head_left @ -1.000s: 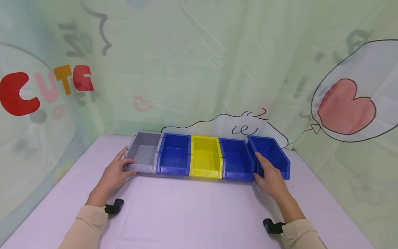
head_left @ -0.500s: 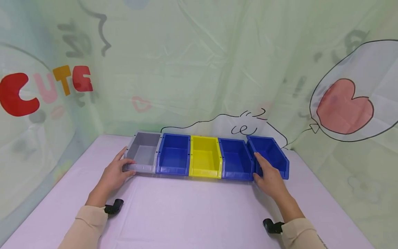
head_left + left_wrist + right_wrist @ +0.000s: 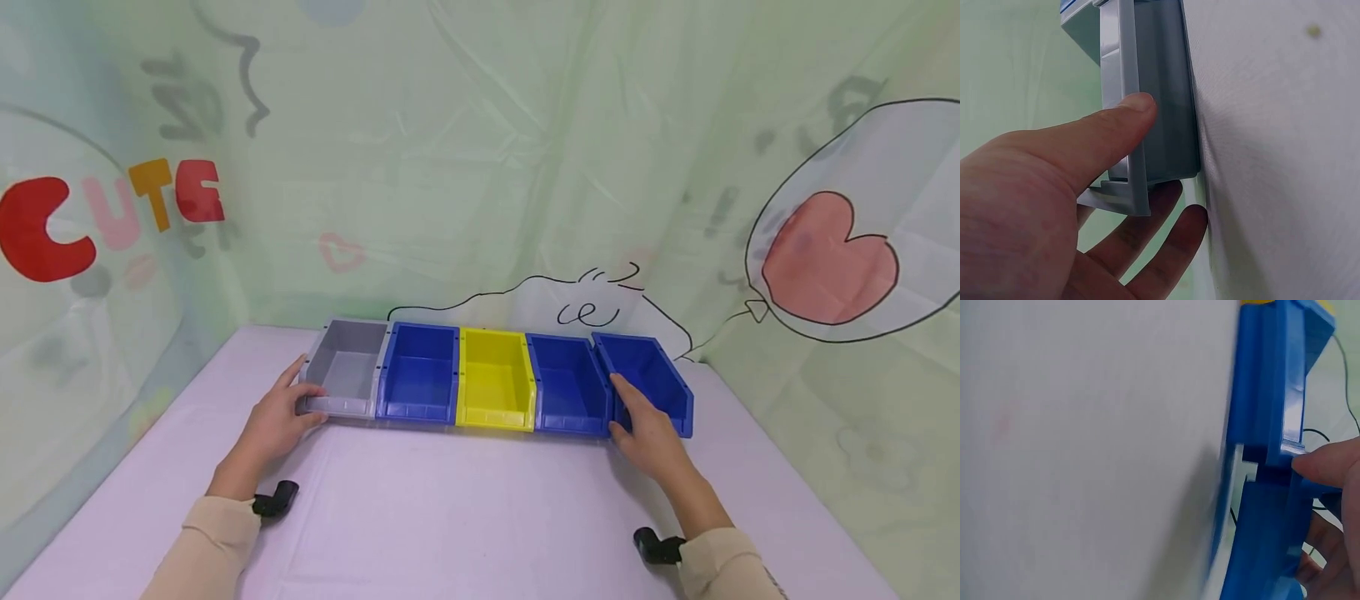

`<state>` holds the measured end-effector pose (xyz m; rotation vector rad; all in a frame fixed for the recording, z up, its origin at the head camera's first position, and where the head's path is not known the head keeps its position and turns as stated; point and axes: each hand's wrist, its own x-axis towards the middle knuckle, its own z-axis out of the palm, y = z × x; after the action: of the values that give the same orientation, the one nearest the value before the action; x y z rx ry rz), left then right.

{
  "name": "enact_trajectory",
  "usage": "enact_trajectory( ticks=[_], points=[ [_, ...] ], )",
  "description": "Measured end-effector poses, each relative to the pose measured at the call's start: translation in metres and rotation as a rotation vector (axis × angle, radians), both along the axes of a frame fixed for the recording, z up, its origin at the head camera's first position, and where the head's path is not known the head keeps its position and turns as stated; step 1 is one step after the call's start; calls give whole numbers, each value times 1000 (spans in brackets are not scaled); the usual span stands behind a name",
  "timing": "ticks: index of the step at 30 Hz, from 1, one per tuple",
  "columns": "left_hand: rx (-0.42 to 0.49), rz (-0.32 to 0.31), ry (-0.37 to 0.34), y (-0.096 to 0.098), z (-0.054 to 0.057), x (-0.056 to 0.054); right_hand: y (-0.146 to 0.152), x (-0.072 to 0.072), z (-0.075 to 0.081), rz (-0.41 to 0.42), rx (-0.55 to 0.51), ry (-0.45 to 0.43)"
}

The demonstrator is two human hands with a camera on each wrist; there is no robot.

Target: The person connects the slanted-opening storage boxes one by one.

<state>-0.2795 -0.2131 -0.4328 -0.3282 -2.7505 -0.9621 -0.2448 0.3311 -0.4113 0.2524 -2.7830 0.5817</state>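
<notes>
Five is avoided here: several open-front plastic bins stand side by side along the back of the table in the head view. At the left end is a grey bin; my left hand grips its front corner. In the left wrist view the thumb presses its front lip, with fingers by the outer side. My right hand holds the near left edge of the rightmost blue bin, which sits slightly askew. Its thumb touches the front corner of the neighbouring blue bin. The other fingers are partly hidden.
Between them stand a yellow bin and another blue bin. A pale cloth covers the table. Printed curtains hang close behind the bins and at both sides.
The rightmost blue bin has shifted slightly left and nearer, with my right hand on it. My left hand and the grey bin stay in place.
</notes>
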Motion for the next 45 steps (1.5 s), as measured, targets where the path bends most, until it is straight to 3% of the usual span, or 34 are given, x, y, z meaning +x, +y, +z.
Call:
enact_trajectory(
  ticks=[4,9,16,21,32,41,45],
  points=[
    [-8,-6,1,-2,1,0,1,2,-2,0,-17,-26],
    [-9,12,-5,-3,6,-1,-3,-2,8,16,-36,-35],
    [-14,7,-17,-5,0,3,-6,-1,-2,7,-12,-76],
    [-5,10,-2,-4,2,4,-5,-3,0,17,-20,-64],
    [4,7,9,-6,-1,-3,-3,-3,-5,19,-61,-69],
    [37,-14,0,2,-1,-11,4,2,2,-19,-9,-104],
    [76,-24,16,7,2,-13,11,5,4,1,4,-97]
  ],
)
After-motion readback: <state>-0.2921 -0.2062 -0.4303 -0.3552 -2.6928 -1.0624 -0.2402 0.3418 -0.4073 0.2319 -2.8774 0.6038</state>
